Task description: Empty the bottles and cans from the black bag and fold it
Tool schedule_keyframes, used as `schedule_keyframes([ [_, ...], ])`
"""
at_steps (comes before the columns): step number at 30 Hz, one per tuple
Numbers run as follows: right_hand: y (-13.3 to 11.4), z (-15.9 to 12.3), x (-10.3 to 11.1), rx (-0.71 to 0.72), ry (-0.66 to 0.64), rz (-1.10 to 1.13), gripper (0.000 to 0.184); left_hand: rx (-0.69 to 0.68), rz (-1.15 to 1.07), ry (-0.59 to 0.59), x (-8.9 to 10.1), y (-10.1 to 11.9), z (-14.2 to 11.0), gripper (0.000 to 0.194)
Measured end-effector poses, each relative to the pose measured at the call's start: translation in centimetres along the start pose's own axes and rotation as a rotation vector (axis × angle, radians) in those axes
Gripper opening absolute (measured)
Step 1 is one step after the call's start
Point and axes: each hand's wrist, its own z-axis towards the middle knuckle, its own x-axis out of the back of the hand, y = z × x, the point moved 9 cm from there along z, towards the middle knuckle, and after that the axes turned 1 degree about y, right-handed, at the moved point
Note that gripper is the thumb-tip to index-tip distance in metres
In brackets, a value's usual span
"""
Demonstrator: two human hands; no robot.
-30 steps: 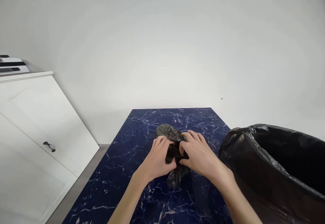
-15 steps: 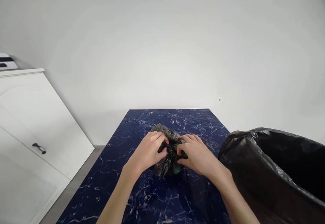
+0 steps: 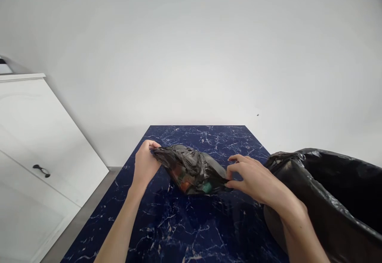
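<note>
- The small black bag (image 3: 191,169) lay near the middle of the dark blue marbled table (image 3: 185,235), its film stretched between your two hands.
- Your left hand (image 3: 145,163) had its fingers closed on the bag's left end.
- Your right hand (image 3: 253,177) pinched the right end between thumb and forefinger; the other fingers were spread loose.
- The film looked thin, soft and slippery, probably light and easily torn. Reddish and green contents showed through it.
- Gathered ends appeared the safest holds.
- A large black-lined bin (image 3: 328,199) stood at the right, just beside your right hand.
- A white cabinet (image 3: 36,135) stood far left.
</note>
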Motion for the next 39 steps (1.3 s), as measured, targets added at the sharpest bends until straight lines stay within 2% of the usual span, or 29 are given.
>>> schedule_keyframes([
  [2,-0.7,0.1,0.5,0.004,0.024,0.000,0.019,0.007,-0.054,-0.072,-0.1,0.2,0.0,0.013],
  [5,-4.1,0.7,1.5,0.101,0.010,0.121,0.049,-0.029,-0.102,-0.188,-0.3,2.1,-0.7,0.021],
  [6,-5.4,0.9,1.7,0.138,-0.023,0.186,0.047,-0.043,-0.106,-0.216,-0.2,2.8,-1.0,0.025],
  [8,-7.6,1.1,1.9,0.187,-0.107,0.281,0.027,-0.067,-0.078,-0.260,-0.1,3.9,-1.7,0.034],
  [10,-9.0,1.0,1.9,0.205,-0.183,0.320,0.012,-0.088,-0.021,-0.298,0.0,4.4,-2.2,0.039],
  [12,-9.6,0.7,1.9,0.207,-0.222,0.327,0.007,-0.127,0.035,-0.330,0.0,4.7,-2.8,0.042],
  [15,-10.3,0.5,2.3,0.204,-0.185,0.362,0.015,-0.184,0.132,-0.258,1.2,5.2,-3.3,0.046],
  [17,-11.2,0.6,2.2,0.223,-0.163,0.427,0.026,-0.168,0.205,-0.200,2.2,5.6,-3.5,0.052],
  [20,-13.1,0.8,0.9,0.301,-0.209,0.482,0.034,-0.075,0.206,-0.269,2.6,5.8,-4.1,0.063],
  [23,-13.0,1.5,-0.6,0.269,-0.133,0.350,0.041,-0.057,0.082,-0.310,3.0,6.6,-4.3,0.061],
  [25,-11.5,2.1,-1.3,0.164,-0.030,0.220,0.051,-0.076,0.000,-0.260,3.7,7.2,-4.2,0.054],
  [27,-9.7,2.6,-1.9,0.067,0.034,0.121,0.053,-0.059,-0.070,-0.227,4.2,7.3,-4.0,0.053],
  [30,-7.4,2.8,-1.9,-0.044,0.105,0.042,0.033,0.034,-0.208,-0.266,4.2,7.0,-4.0,0.055],
  [32,-6.9,2.6,-1.0,-0.085,0.145,0.028,0.025,0.091,-0.304,-0.305,4.0,7.0,-4.1,0.058],
  [34,-7.7,2.2,0.5,-0.056,0.178,0.105,0.028,0.117,-0.367,-0.329,4.0,7.2,-4.3,0.059],
  [36,-9.6,2.0,1.7,0.044,0.165,0.286,0.031,0.119,-0.392,-0.342,4.0,7.4,-4.5,0.059],
  [39,-12.2,2.0,1.1,0.185,-0.001,0.496,0.032,0.101,-0.386,-0.366,4.0,7.8,-4.9,0.060],
])
